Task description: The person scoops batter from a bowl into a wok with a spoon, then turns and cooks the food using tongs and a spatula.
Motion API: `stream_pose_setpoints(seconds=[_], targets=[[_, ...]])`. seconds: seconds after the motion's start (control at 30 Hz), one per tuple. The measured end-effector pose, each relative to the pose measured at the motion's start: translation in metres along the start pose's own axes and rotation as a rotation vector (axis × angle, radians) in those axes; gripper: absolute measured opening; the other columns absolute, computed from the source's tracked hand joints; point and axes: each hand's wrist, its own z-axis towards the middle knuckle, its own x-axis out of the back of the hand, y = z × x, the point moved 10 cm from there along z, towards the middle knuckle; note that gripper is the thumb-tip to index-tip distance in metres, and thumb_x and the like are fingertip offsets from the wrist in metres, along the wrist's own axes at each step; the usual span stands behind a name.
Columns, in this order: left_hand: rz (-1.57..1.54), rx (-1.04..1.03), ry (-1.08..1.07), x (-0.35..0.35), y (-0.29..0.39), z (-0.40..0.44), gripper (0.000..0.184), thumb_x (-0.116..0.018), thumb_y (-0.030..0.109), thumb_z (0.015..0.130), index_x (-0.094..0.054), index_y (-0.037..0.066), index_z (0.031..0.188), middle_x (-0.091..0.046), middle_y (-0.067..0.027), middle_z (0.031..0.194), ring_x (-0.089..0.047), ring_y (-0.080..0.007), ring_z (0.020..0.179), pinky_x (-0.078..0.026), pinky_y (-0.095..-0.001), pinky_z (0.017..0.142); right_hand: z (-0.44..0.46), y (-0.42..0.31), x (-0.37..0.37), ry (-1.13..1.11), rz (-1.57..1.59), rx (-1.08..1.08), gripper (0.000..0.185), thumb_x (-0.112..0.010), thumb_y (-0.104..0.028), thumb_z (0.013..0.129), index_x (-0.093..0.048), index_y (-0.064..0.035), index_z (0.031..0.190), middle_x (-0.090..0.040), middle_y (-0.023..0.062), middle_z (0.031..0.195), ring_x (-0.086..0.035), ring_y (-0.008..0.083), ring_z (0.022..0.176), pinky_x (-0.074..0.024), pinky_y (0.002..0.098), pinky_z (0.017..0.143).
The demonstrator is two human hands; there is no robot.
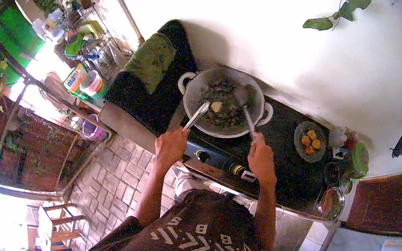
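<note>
A two-handled wok (193, 114) sits on the black stove, with dark, bubbling-looking contents (225, 95) inside. A pale yellowish piece of food (216, 107) lies in it, close to the tips of the metal tongs (197, 116). My left hand (171, 146) is closed around the tongs at the wok's front left. On the other side, my right hand (262, 160) grips the handle of a metal spatula (249, 119), whose far end dips into the dark contents and is hard to make out. To the right, a glass plate (300, 149) carries several golden-brown fried pieces (310, 141).
Stove knobs (201, 156) line the front edge below the wok. Dark cloth with a green patch (150, 64) covers something at the left. Jars and a glass lid (332, 203) stand at the right end. A dish rack (96, 49) is at upper left.
</note>
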Motion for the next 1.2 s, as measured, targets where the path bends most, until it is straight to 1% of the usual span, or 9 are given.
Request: stream_pose_setpoints(seconds=[0.23,0.43,0.53,0.6,0.73,0.8,0.9,1.1,1.2], targets=[[-0.001,0.058,0.041,0.013,-0.005,-0.007,0.042,-0.041,0.042,0.102,-0.066,0.009,0.102,-0.070,-0.0227,0.092,-0.068,-0.0454,0.088,-0.052,-0.0573,0.078,-0.002,-0.013,0.017,0.062,0.106,0.104,0.025,-0.051,-0.010,0.098,-0.050,-0.0068,0.122,-0.066,0.0274,0.087,-0.063,0.0485,0.083,-0.0481,0.0557,0.069],[-0.004,0.079,0.062,0.013,-0.009,-0.005,0.042,-0.041,0.042,0.102,-0.066,0.009,0.102,-0.070,-0.0225,0.092,-0.067,-0.0455,0.088,-0.052,-0.0575,0.078,0.002,0.002,0.002,0.025,-0.031,0.024,0.024,-0.050,-0.009,0.098,-0.050,-0.0073,0.122,-0.066,0.0274,0.090,-0.063,0.0483,0.086,-0.0482,0.0539,0.070],[-0.015,0.062,0.085,0.013,-0.008,-0.002,0.042,-0.042,0.042,0.102,-0.066,0.009,0.102,-0.070,-0.0225,0.091,-0.067,-0.0457,0.087,-0.052,-0.0577,0.077,0.001,-0.012,0.000,0.000,0.086,0.143,0.024,-0.050,-0.009,0.098,-0.050,-0.0072,0.122,-0.066,0.0275,0.092,-0.063,0.0485,0.087,-0.0486,0.0546,0.071],[-0.026,0.066,0.081,0.011,-0.010,-0.003,0.042,-0.042,0.042,0.102,-0.066,0.008,0.102,-0.070,-0.0225,0.091,-0.067,-0.0458,0.087,-0.052,-0.0576,0.077,0.002,-0.021,0.019,0.144,0.159,0.206,0.024,-0.051,-0.010,0.098,-0.050,-0.0070,0.122,-0.066,0.0273,0.093,-0.063,0.0488,0.087,-0.0487,0.0548,0.072],[0.003,0.060,0.068,0.012,-0.009,-0.004,0.043,-0.042,0.043,0.102,-0.066,0.008,0.101,-0.070,-0.0229,0.092,-0.067,-0.0456,0.087,-0.052,-0.0573,0.078,0.007,-0.013,0.023,0.210,0.106,0.148,0.024,-0.051,-0.010,0.098,-0.051,-0.0066,0.122,-0.066,0.0275,0.093,-0.062,0.0495,0.087,-0.0490,0.0541,0.072],[0.003,0.058,0.061,0.014,-0.006,-0.002,0.043,-0.041,0.043,0.102,-0.066,0.008,0.100,-0.070,-0.0232,0.093,-0.067,-0.0454,0.088,-0.052,-0.0573,0.078,0.010,-0.003,0.007,0.085,-0.038,0.015,0.023,-0.051,-0.009,0.098,-0.051,-0.0066,0.121,-0.066,0.0280,0.093,-0.063,0.0491,0.087,-0.0493,0.0540,0.071],[0.010,0.067,0.037,0.014,-0.005,-0.001,0.043,-0.041,0.043,0.102,-0.066,0.008,0.098,-0.070,-0.0236,0.093,-0.067,-0.0451,0.088,-0.052,-0.0576,0.078,0.005,-0.019,0.000,0.033,0.052,0.134,0.024,-0.051,-0.008,0.097,-0.051,-0.0066,0.121,-0.066,0.0281,0.090,-0.063,0.0483,0.087,-0.0499,0.0538,0.070],[-0.004,0.060,0.057,0.010,-0.007,-0.005,0.043,-0.042,0.042,0.102,-0.066,0.008,0.095,-0.070,-0.0235,0.093,-0.067,-0.0456,0.088,-0.051,-0.0575,0.078,0.007,-0.013,0.024,0.170,0.046,0.081,0.025,-0.052,-0.007,0.097,-0.051,-0.0067,0.122,-0.067,0.0274,0.089,-0.064,0.0477,0.085,-0.0500,0.0544,0.069],[-0.053,0.071,0.079,0.013,-0.007,-0.009,0.043,-0.042,0.043,0.102,-0.066,0.007,0.095,-0.070,-0.0239,0.092,-0.067,-0.0460,0.088,-0.051,-0.0577,0.078,0.006,-0.003,0.008,0.089,-0.047,0.042,0.025,-0.052,-0.007,0.097,-0.051,-0.0075,0.122,-0.067,0.0271,0.090,-0.065,0.0472,0.085,-0.0500,0.0544,0.068]])
